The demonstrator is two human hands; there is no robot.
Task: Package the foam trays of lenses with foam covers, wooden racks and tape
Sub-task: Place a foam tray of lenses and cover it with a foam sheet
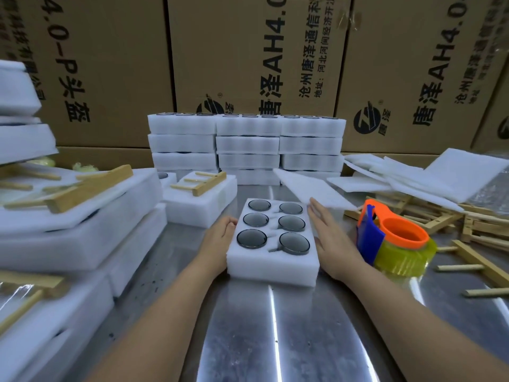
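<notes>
A white foam tray (pixel 271 264) with several round dark lenses (pixel 252 238) lies uncovered on the metal table in front of me. My left hand (pixel 217 238) holds its left side with curled fingers. My right hand (pixel 330 238) lies flat along its right side, fingers straight. A thin foam cover (pixel 308 191) lies just beyond the tray, near my right fingertips. An orange and blue tape dispenser (pixel 394 238) with yellow tape stands right of my right hand. Wooden racks (pixel 468 227) lie in a heap at the right.
Stacks of foam trays (pixel 248 146) stand at the back against cardboard boxes (pixel 248 51). Covered trays with wooden racks on top (pixel 201 199) pile up at the left (pixel 68 213). Loose foam sheets (pixel 440 175) lie at the back right. The steel table (pixel 275 326) shines.
</notes>
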